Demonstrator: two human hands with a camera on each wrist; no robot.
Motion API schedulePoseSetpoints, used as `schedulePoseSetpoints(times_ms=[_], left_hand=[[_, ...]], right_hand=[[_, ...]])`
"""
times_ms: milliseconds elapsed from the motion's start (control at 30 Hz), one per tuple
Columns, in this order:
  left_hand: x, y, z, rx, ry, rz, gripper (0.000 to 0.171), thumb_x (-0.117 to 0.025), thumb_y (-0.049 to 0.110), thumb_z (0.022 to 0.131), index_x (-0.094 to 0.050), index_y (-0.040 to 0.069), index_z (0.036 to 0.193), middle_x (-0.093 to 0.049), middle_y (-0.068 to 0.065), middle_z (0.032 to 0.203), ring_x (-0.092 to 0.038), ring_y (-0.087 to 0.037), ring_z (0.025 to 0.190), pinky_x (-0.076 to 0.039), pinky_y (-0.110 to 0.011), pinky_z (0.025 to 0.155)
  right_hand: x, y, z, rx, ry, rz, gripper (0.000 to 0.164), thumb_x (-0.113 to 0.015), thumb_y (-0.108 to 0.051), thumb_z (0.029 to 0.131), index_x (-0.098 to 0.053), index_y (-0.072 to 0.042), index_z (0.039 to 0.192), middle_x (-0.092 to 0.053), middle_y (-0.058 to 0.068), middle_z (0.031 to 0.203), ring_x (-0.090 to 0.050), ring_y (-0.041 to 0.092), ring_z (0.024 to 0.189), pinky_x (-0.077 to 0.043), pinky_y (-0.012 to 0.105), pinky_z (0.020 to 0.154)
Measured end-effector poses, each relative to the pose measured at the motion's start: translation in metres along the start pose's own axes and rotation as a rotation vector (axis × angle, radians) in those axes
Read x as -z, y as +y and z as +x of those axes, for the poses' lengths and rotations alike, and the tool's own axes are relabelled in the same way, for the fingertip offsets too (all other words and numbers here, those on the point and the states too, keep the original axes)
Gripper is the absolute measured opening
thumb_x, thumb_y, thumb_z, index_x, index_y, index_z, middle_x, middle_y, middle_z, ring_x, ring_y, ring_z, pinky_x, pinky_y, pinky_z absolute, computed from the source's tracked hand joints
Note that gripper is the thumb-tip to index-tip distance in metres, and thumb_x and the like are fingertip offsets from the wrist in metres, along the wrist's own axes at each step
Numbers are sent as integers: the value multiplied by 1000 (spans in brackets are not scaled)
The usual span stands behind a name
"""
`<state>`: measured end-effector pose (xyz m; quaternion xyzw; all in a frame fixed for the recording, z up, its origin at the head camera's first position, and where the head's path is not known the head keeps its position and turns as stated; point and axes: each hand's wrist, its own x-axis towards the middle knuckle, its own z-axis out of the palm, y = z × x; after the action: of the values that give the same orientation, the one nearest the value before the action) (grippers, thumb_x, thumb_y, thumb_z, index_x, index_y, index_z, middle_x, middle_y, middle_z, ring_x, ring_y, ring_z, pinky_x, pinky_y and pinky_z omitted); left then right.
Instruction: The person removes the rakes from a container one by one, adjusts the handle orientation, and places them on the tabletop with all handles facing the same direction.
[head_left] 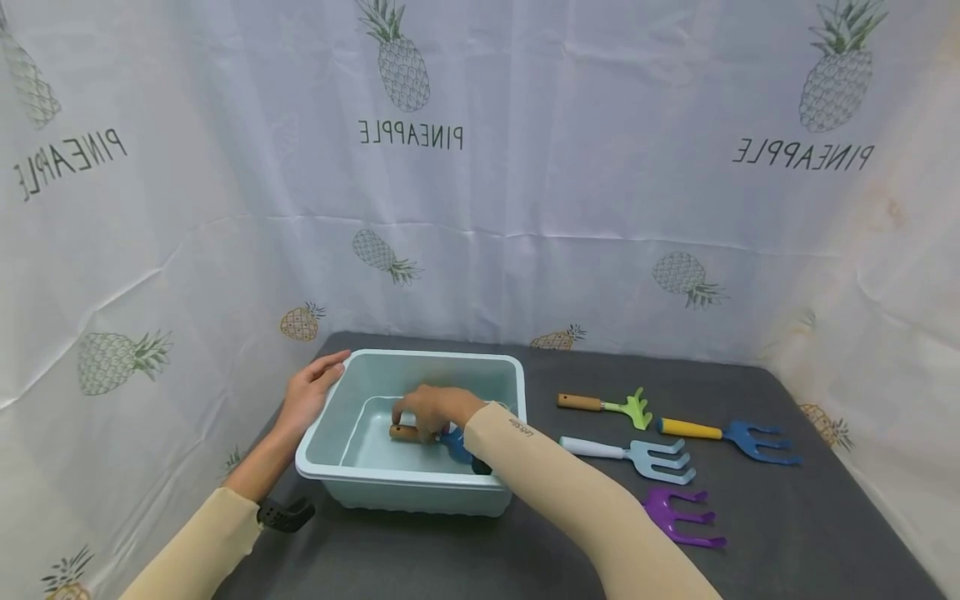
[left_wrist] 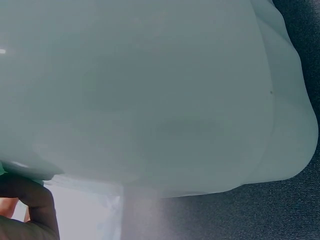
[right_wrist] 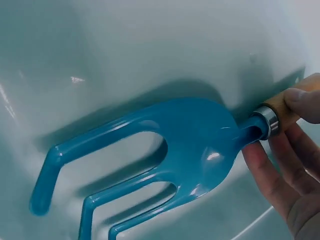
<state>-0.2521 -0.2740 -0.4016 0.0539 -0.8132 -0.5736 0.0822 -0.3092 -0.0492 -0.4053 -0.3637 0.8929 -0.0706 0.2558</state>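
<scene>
A pale blue-green plastic tub stands on the dark table. Inside it lies a hand fork with a blue three-tined head and a wooden handle. My right hand reaches down into the tub and grips that handle near the metal collar, thumb on one side, fingers under the other. At the tub's left side, my left hand holds the rim. In the left wrist view, the tub's outer wall fills most of the picture, with a bent finger at its edge.
Right of the tub lie a small green rake with a wooden handle, a yellow-handled blue fork, a light blue fork and a purple fork, partly behind my right arm. A pineapple-print curtain surrounds the table.
</scene>
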Motion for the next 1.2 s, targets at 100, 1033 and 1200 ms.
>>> schedulePoseSetpoints(times_ms=[100, 1033, 1200], left_hand=[[1, -1, 1, 16, -6, -9, 47, -52, 29, 109, -53, 9, 151, -70, 10, 119, -62, 8, 88, -53, -17, 76], [-1, 0, -3, 6, 6, 8, 48, -51, 36, 109, -54, 12, 151, -67, -2, 131, -61, 9, 94, -53, -16, 79], [-2, 2, -2, 3, 6, 22, 48, -51, 36, 109, -54, 12, 152, -63, -12, 140, -60, 10, 95, -53, -16, 80]], right_hand=[[0, 0, 2, 23, 3, -28, 51, -71, -7, 95, -62, -36, 136, -59, 1, 111, -59, 16, 78, -55, 28, 65], [11, 3, 3, 128, -1, -5, 48, -71, -14, 97, -61, -32, 140, -59, -2, 109, -59, 13, 73, -52, 25, 63], [14, 5, 4, 153, 5, -19, 51, -73, -12, 95, -61, -32, 140, -63, -2, 113, -60, 12, 83, -52, 24, 69]])
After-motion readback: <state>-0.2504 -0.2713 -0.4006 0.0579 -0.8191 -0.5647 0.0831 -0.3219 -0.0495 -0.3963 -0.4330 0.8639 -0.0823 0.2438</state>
